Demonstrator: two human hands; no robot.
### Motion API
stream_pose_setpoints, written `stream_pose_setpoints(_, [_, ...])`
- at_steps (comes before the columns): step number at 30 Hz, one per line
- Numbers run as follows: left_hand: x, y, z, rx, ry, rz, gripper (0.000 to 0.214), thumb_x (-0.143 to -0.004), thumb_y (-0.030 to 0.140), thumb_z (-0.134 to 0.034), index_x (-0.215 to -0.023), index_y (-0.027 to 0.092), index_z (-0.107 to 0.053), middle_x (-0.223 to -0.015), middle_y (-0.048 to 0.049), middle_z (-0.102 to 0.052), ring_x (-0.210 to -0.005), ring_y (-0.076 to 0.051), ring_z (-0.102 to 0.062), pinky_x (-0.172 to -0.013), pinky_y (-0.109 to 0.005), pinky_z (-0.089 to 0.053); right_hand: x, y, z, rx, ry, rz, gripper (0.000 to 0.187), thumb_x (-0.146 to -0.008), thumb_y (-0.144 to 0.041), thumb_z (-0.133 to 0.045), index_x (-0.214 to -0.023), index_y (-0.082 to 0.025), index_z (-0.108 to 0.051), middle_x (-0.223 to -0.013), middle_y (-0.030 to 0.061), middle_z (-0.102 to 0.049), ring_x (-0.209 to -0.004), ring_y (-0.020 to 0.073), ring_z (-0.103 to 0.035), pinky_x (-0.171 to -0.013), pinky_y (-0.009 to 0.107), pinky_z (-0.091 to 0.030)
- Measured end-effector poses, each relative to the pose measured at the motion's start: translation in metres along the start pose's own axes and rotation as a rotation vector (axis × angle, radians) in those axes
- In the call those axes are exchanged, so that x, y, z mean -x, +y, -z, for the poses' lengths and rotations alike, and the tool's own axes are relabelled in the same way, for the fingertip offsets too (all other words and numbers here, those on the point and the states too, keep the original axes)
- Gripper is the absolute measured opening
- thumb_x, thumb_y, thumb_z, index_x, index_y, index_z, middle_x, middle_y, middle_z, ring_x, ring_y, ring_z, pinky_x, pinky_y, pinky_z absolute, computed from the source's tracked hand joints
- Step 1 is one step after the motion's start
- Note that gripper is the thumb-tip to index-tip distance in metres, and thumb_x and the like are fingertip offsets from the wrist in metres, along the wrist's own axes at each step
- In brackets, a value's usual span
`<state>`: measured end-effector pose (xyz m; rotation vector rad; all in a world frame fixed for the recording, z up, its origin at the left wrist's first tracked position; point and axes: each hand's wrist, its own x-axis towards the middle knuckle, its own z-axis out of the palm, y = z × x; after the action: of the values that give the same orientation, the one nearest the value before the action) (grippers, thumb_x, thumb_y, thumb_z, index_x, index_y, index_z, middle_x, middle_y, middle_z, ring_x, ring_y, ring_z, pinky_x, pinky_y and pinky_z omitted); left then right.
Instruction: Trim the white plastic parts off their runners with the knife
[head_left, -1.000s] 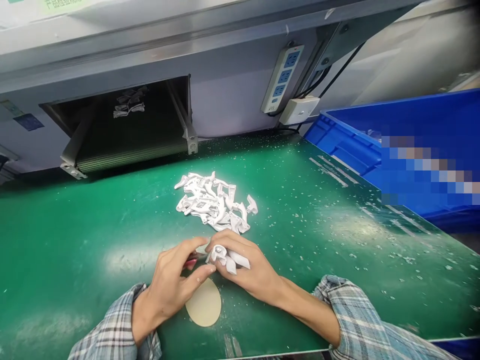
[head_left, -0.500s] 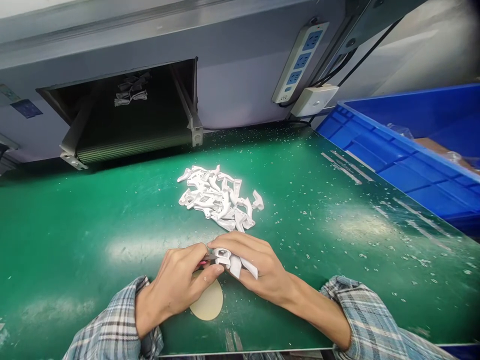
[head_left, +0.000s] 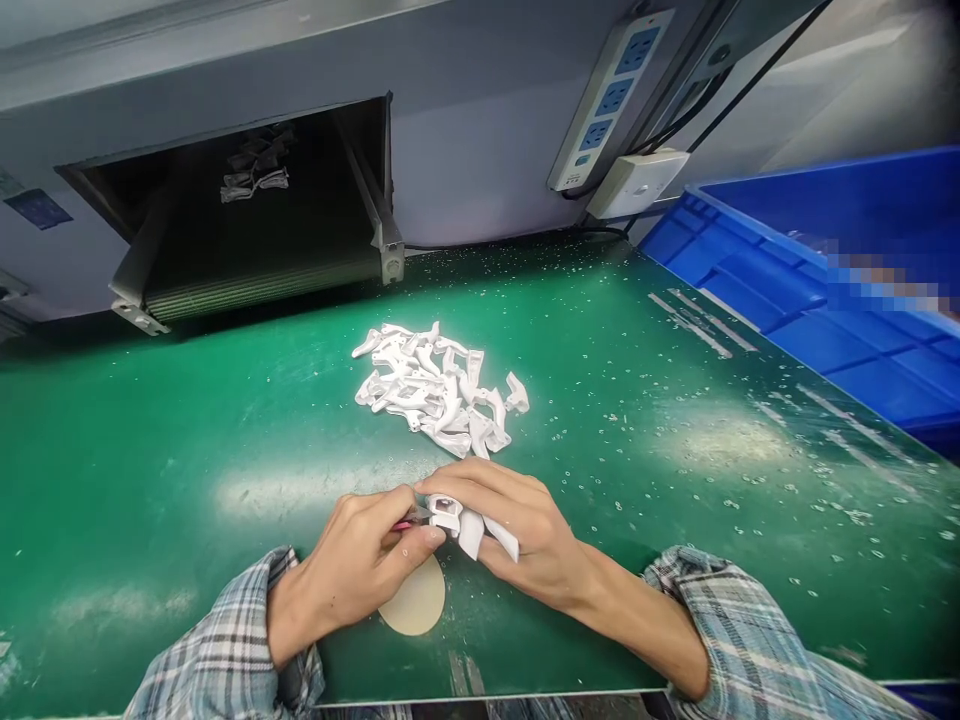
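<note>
My left hand [head_left: 349,560] is closed around a small tool with a red handle and a metal tip [head_left: 412,519]; most of it is hidden by the fingers. Its tip meets the end of a white moulded plastic piece [head_left: 445,512]. That piece and at least one more white curved piece [head_left: 471,534] are gripped in my right hand [head_left: 529,525], whose fingers wrap over them from above. Just beyond the hands lies a loose pile of similar white plastic pieces [head_left: 439,390]. Beneath my left hand, a round cream disc [head_left: 416,605] rests on the green table [head_left: 187,440].
A conveyor belt [head_left: 262,245] comes out of an opening in a grey machine [head_left: 472,150], with more white pieces [head_left: 255,182] inside. At the right stands a blue crate [head_left: 765,270]. A power strip [head_left: 613,100] hangs on the machine. Tiny white scraps dot the table's right side.
The view has shifted slightly. Both hands keep almost the same pose, with the tool's tip still at the white piece.
</note>
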<state>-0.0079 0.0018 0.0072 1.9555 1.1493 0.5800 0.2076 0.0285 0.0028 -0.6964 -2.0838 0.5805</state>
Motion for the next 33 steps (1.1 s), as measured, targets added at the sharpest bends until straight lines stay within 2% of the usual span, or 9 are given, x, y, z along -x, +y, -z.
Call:
stream_pose_setpoints(11, [0.0007,-0.0007,-0.0001,-0.035,0.013,-0.008,0.039,-0.103,0.047,-0.047,-0.076,0.021,-0.035,-0.062,0.0074,-0.034,-0.055,-0.01,-0.03,-0.055,-0.025,-0.022,-0.0006,-0.0012,0.0001,0.034,-0.014,-0.012,0.028,-0.096,-0.014,-0.049,-0.117,-0.018,-0.067,-0.102,0.0086,-0.075,-0.089,0.0197,-0.072,-0.074,0.031,-0.059])
stream_pose_setpoints(17, [0.001,-0.0035,0.0009,-0.081,0.003,-0.035,0.04,-0.103,0.05,-0.046,-0.077,0.021,-0.034,-0.065,0.0065,-0.039,-0.057,-0.01,-0.031,-0.056,-0.026,-0.023,-0.0001,-0.0009,0.0008,0.031,-0.027,-0.016,0.028,-0.095,-0.013,-0.049,-0.117,-0.017,-0.067,-0.103,0.0089,-0.075,-0.09,0.0202,-0.071,-0.074,0.032,-0.058])
stream_pose_setpoints(23, [-0.0007,0.0008,0.0077,-0.053,-0.085,-0.002,0.041,-0.105,0.048,-0.043,-0.075,0.021,-0.036,-0.063,0.0059,-0.038,-0.056,-0.011,-0.033,-0.055,-0.027,-0.023,0.0004,-0.0017,0.0008,0.025,-0.043,-0.017,0.025,-0.095,-0.012,-0.052,-0.115,-0.016,-0.067,-0.099,0.0084,-0.075,-0.087,0.0196,-0.07,-0.073,0.031,-0.057])
stream_pose_setpoints(27, [-0.0016,0.0021,0.009,-0.014,-0.111,-0.027,0.04,-0.106,0.042,-0.042,-0.073,0.02,-0.037,-0.062,0.0059,-0.035,-0.055,-0.01,-0.033,-0.055,-0.026,-0.024,-0.0004,-0.0013,0.0005,0.008,-0.021,0.002,0.023,-0.099,-0.017,-0.051,-0.115,-0.016,-0.067,-0.099,0.0083,-0.075,-0.087,0.0191,-0.07,-0.073,0.03,-0.057])
stream_pose_setpoints(30, [-0.0009,0.0005,0.0069,-0.019,-0.042,-0.069,0.04,-0.105,0.04,-0.046,-0.071,0.02,-0.039,-0.061,0.0059,-0.036,-0.054,-0.01,-0.033,-0.054,-0.026,-0.024,-0.0001,-0.0008,-0.0003,-0.022,-0.016,0.001,0.022,-0.1,-0.019,-0.052,-0.116,-0.016,-0.066,-0.101,0.0085,-0.076,-0.089,0.0191,-0.07,-0.075,0.03,-0.056])
stream_pose_setpoints(33, [0.0005,-0.001,0.0044,-0.011,0.142,-0.078,0.025,-0.1,0.037,-0.056,-0.083,0.02,-0.054,-0.066,0.005,-0.05,-0.056,-0.01,-0.039,-0.055,-0.023,-0.03,-0.0002,-0.0017,-0.0012,-0.089,-0.043,-0.077,0.02,-0.1,-0.022,-0.056,-0.116,-0.016,-0.067,-0.101,0.0085,-0.075,-0.088,0.0191,-0.069,-0.077,0.031,-0.054])
